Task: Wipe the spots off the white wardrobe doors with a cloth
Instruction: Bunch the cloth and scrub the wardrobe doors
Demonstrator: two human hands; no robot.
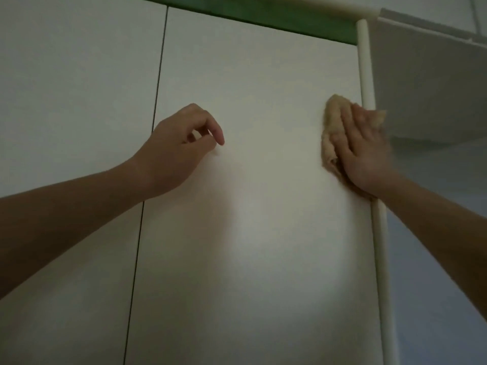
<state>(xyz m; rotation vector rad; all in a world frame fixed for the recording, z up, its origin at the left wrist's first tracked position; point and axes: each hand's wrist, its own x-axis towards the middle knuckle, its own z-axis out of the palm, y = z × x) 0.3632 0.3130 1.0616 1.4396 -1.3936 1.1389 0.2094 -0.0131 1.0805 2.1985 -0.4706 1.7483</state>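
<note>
Two hands at the door (250, 233): right hand (366, 151) flat, pressing the cloth (332, 133) at its right edge; left hand (181, 148) loosely curled, empty, near its left edge.

Cloth (332, 133) under right hand (365, 151), left hand (179, 151) leftward on door (250, 233)
</note>
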